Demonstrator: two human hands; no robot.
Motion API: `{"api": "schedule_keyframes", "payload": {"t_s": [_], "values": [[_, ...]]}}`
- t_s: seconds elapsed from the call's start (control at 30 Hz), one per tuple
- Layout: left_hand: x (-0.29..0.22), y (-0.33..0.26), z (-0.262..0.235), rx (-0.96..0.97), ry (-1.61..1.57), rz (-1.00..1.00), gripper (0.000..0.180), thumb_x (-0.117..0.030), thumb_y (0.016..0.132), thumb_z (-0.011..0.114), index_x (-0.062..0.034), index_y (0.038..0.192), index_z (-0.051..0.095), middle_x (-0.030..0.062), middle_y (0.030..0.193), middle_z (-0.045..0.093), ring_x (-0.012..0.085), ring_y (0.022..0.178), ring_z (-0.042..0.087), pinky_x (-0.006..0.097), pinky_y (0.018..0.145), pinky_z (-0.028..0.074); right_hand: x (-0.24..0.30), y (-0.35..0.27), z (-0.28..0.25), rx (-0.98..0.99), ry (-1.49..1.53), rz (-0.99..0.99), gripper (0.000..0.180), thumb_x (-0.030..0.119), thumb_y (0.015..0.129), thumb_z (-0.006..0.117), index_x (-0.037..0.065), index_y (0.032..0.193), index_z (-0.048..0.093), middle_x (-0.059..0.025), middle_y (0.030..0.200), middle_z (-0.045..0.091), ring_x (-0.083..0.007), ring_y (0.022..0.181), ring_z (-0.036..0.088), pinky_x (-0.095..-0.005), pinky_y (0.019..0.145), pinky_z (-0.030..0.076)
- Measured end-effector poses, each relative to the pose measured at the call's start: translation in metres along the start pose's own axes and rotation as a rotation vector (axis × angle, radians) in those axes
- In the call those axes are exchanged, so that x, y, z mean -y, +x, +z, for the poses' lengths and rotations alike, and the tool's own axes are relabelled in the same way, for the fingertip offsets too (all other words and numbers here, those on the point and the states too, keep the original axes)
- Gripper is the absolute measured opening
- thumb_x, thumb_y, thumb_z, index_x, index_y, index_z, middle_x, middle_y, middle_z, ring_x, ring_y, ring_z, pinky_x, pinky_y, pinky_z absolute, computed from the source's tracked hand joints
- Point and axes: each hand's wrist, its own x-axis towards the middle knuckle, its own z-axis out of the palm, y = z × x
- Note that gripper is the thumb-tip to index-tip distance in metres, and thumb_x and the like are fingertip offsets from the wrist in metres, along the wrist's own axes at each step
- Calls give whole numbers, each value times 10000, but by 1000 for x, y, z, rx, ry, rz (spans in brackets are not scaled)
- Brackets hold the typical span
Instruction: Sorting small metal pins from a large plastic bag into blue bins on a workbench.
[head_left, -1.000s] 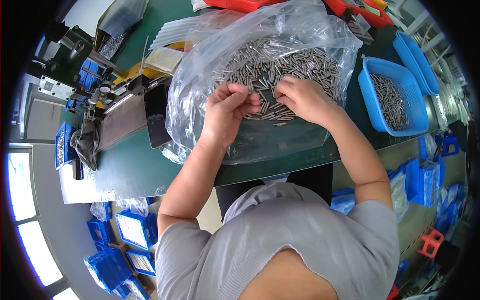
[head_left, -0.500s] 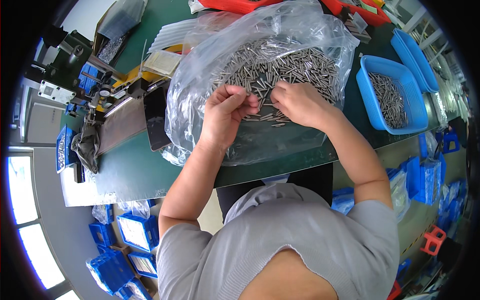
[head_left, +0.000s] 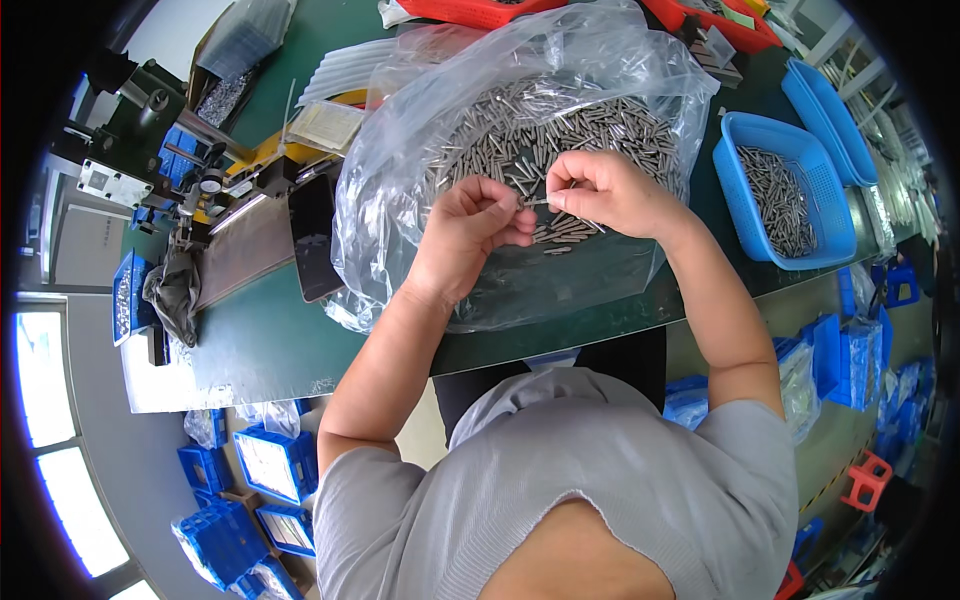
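A slim metal pin (head_left: pixel 537 202) spans the gap between my two hands above the bag. My left hand (head_left: pixel 470 232) is closed, with thumb and fingertips pinching its left end. The thumb and index finger of my right hand (head_left: pixel 615 195) pinch its right end. Beneath and beyond them, a large pile of similar grey metal pins (head_left: pixel 500 115) lies on an opened clear plastic bag (head_left: pixel 385 180). Some loose pins (head_left: pixel 567 232) lie just nearer than my fingers. Fingertips hide parts of the held pin.
To the right stands a blue plastic basket (head_left: pixel 733 185) with metal pins inside, and another blue basket (head_left: pixel 835 120) is behind it. Red trays (head_left: pixel 480 10) sit at the far edge of the green table (head_left: pixel 270 350). A dark flat tablet-like object (head_left: pixel 315 240) and a bench fixture (head_left: pixel 210 180) are left.
My right hand has turned and come up to the left hand, with the pin now showing between their fingertips. My left hand has shifted slightly right and nearer.
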Motion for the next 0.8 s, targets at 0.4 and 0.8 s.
{"api": "schedule_keyframes", "payload": {"t_s": [0.4,0.8], "values": [[1,-1,1,41,71,-13,94,-60,877,557,24,908,529,129,819,626,188,733,630,301,678,540,-4,2,3,23,126,-22,86,95,840,582,10,852,569,-2,721,575,-64,679,521,-224,626,432],[1,-1,0,61,-38,0,73,-41,879,544,27,897,527,148,832,635,219,772,645,336,704,554,-6,6,18,-11,254,-44,107,110,871,585,18,917,556,15,801,558,-51,759,519,-200,704,434]]}}
